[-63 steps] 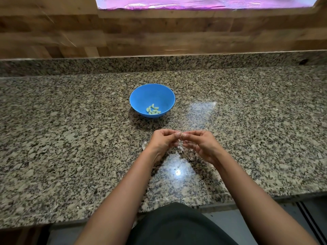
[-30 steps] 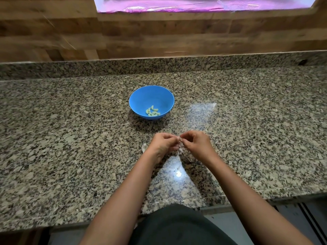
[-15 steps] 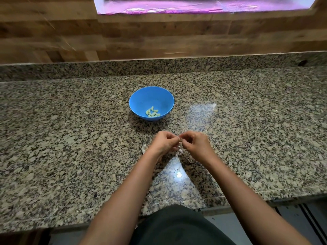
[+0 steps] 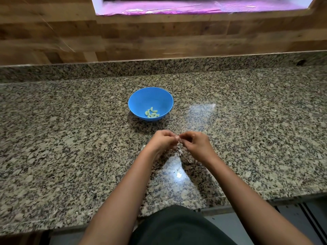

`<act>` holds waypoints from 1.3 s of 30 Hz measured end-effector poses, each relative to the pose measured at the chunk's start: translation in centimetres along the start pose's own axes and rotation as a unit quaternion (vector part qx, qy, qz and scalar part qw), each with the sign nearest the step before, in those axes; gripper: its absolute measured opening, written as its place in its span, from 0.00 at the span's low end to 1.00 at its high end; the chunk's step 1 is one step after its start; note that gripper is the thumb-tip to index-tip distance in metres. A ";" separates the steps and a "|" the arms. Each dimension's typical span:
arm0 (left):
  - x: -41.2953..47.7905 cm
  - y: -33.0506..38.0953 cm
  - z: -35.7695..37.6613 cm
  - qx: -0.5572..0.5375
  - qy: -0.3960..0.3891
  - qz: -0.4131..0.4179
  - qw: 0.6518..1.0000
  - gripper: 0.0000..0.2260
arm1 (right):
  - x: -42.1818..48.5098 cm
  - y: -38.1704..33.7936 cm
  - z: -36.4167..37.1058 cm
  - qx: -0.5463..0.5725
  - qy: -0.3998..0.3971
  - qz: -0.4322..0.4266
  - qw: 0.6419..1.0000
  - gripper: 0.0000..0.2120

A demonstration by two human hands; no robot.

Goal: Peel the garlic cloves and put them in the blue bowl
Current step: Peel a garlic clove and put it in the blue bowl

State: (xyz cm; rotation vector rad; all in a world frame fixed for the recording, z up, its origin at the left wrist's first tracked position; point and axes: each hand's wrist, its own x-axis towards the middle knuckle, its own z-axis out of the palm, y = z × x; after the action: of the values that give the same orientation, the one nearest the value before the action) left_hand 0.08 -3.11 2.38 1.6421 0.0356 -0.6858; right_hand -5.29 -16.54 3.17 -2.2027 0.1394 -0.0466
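Note:
A blue bowl (image 4: 139,99) stands on the granite counter with several peeled garlic cloves (image 4: 152,113) at its bottom. Just in front of it, my left hand (image 4: 163,140) and my right hand (image 4: 196,141) meet fingertip to fingertip above the counter. Both pinch a small garlic clove (image 4: 178,138) between them; the fingers hide almost all of it. Thin whitish garlic skins (image 4: 179,150) lie on the counter beneath the hands.
The granite counter (image 4: 70,138) stretches wide to both sides. A low granite backsplash and a wooden wall (image 4: 159,38) close off the back. The counter's front edge runs just before my body.
My hands stay together at the same spot, with the fingers shifting slightly on the clove. The bowl has not moved; only the camera tilted a little.

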 end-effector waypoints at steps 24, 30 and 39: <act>-0.7 0.7 1.1 0.283 0.066 0.117 0.950 0.11 | 0.6 0.8 -0.3 0.063 0.036 0.080 0.994 0.03; -0.7 0.7 0.9 0.193 0.078 0.105 0.972 0.10 | 0.7 0.4 -0.5 0.094 0.015 0.084 0.992 0.04; -1.0 1.2 0.7 0.299 0.082 0.143 0.940 0.07 | 0.7 -0.1 -0.6 0.277 0.010 0.156 0.948 0.03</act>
State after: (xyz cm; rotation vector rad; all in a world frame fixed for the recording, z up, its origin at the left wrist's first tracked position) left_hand -0.53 -3.68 3.84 2.2284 -0.3159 -0.3441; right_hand -4.65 -17.02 3.62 -1.5977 0.4314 0.0621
